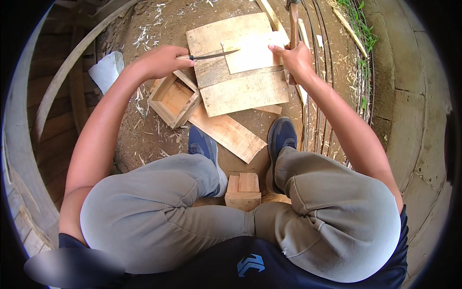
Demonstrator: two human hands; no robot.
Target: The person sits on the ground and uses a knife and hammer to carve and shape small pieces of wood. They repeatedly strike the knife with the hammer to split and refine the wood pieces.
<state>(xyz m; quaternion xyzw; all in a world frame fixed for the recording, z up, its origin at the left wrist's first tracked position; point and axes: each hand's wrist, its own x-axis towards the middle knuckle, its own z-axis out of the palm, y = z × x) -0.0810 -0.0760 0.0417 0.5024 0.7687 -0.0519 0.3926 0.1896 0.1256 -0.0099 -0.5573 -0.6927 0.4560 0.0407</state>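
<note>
My left hand [161, 61] grips a knife [211, 55] by its handle, and the dark blade points right across a pale thin board [255, 54]. My right hand [297, 60] rests at that board's right edge and is closed around a wooden handle [293, 21], seemingly a hammer's, which runs up to the top of the picture. The pale board lies on a stack of wider planks [245, 91] on the dirt ground. A small open wooden box [173, 99] sits just below my left hand.
A long plank [228, 135] lies slanted in front of my blue shoes [281, 135]. I sit over a small wooden block [243, 190]. A white sack [107, 70] lies at the left. Thin bamboo strips [315, 96] and shavings lie at the right. A curved wooden wall [43, 96] is at the left.
</note>
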